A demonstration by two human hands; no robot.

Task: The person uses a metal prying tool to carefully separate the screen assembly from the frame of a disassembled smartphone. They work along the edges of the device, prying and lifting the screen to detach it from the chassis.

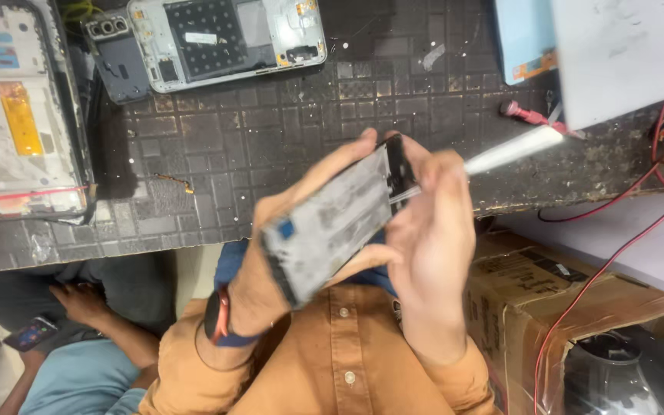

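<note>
My left hand (267, 265) holds a bare phone frame (332, 223), grey and smeared with old glue, tilted up in front of my chest. My right hand (428, 230) grips a thin tool with a white handle (512, 150); its metal tip touches the upper end of the frame near a dark strip (400, 169). A dark watch with an orange edge (217, 315) sits on my left wrist. Both hands hover at the near edge of the dark work mat (270, 138).
On the mat lie an opened phone frame (228, 38), a grey camera cover (117, 58), and a screen assembly (17, 115) at left. A red-handled tool (528, 115), red wires (616, 200) and a cardboard box (532, 300) are at right. Another person's hand (78, 300) is at lower left, a phone (32, 334) beside it.
</note>
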